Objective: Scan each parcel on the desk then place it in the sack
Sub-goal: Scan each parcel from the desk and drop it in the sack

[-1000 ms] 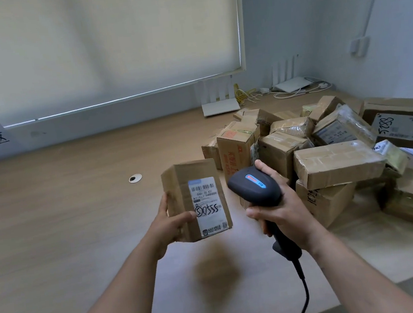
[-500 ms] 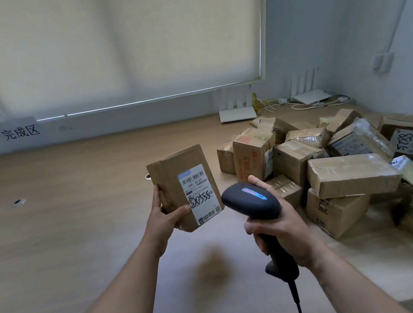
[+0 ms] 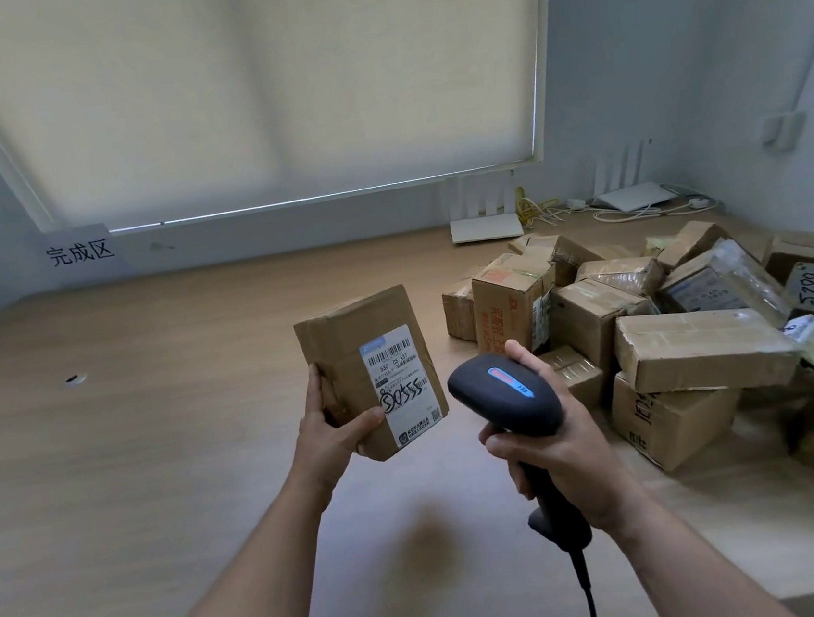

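Across the whole lower view runs the wooden desk (image 3: 112, 490), its left and middle parts bare wood with room to move, its near edge showing only at the bottom right corner. Behind it a drawn roller blind (image 3: 246, 89) fills the window, and a paper sign (image 3: 80, 252) with three printed characters sits on the wall at the left. At the right side lies the heap of parcels (image 3: 700, 347), brown cartons piled against one another and running out of view at the right edge, so its full reach cannot be told; the labels there are too blurred to read apart from some handwritten digits. Two white routers (image 3: 487, 227) stand at the back by the wall with loose cables.

Above the middle of the desk, clear of its surface, the held parcel (image 3: 350, 359) is tilted with its white label facing the camera (barcode on top, handwritten number below). The left hand (image 3: 330, 437) grips its lower left corner, thumb on the front face and fingers behind, mostly hidden. Just right of it, apart from the carton, the black scanner (image 3: 504, 393) points toward the label; the right hand (image 3: 560, 448) is wrapped round its handle, index finger up beside the head. Its cord runs off the bottom edge.
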Demonstrator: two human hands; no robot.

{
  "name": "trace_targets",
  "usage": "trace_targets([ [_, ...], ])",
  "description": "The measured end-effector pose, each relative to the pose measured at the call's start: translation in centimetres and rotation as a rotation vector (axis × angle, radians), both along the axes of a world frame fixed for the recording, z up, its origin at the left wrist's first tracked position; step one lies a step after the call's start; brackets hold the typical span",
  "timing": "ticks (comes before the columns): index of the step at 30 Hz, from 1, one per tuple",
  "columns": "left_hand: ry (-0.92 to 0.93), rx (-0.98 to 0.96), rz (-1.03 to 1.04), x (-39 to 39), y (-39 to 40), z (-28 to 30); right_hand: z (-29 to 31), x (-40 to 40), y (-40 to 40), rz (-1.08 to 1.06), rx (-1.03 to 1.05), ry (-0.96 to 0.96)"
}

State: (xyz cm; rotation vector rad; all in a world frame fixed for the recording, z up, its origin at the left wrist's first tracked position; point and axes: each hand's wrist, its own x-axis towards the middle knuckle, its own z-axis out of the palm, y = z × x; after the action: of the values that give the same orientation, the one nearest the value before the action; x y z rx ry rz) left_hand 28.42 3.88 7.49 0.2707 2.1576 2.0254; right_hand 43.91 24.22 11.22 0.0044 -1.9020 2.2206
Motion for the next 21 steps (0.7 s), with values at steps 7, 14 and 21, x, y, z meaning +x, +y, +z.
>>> trace_targets([
  [7,0.136,-0.075,0.122,1.7,-3.2,0.0,0.4,-1.4,-2.5,-0.038,0.171,0.055],
  [14,0.225,-0.099,0.243,1.9,-9.0,0.1,1.3,-3.4,-7.9,0.059,0.126,0.063],
  [21,0.28,-0.124,0.387,2.8,-20.9,2.0,2.9,-7.0,-18.9,0.226,0.155,0.107],
])
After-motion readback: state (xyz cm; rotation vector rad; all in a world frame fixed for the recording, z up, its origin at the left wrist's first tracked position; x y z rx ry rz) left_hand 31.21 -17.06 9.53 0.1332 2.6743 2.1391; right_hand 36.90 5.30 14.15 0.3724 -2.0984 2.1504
